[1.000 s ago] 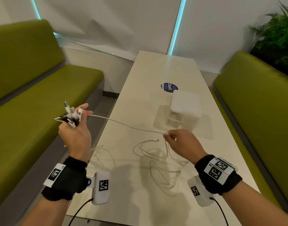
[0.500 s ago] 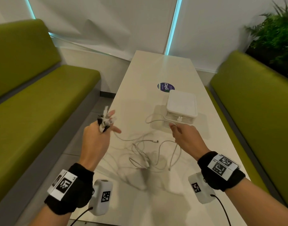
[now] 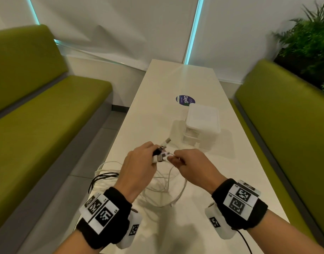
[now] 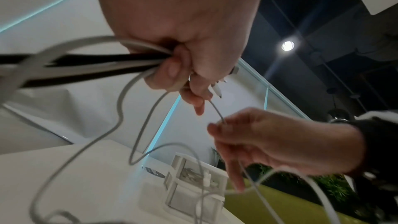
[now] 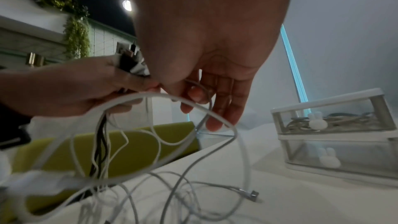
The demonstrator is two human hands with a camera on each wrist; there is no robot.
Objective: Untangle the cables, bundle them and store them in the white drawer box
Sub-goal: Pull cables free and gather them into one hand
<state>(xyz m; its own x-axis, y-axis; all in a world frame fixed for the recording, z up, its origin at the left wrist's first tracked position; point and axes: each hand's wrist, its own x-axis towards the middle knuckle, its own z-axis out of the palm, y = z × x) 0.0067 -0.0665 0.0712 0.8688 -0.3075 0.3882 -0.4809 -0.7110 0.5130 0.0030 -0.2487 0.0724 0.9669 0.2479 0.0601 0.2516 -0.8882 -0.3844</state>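
Observation:
My left hand (image 3: 139, 162) grips a bunch of white and black cable ends, with the plugs (image 3: 162, 151) sticking out past its fingers. Their cords (image 4: 86, 60) run out of the fist and hang in loops (image 3: 163, 187) onto the white table (image 3: 176, 79). Right beside it, my right hand (image 3: 186, 162) pinches one thin white cable (image 4: 217, 110) close to the left hand's plugs. A loose white connector (image 5: 252, 193) lies on the table below. The white drawer box (image 3: 201, 123) stands just beyond the hands, both drawers pushed in, with cables inside the upper one (image 5: 336, 120).
Green benches (image 3: 47, 125) (image 3: 285, 125) run along both sides of the narrow table. A round blue sticker (image 3: 185, 100) lies behind the box. A plant (image 3: 311, 43) stands at the back right. Some cable loops hang over the table's left edge (image 3: 102, 176).
My left hand has swung in from over the left bench to the table's middle. The right hand came back from near the box to meet it. The stretched white cable has gone slack.

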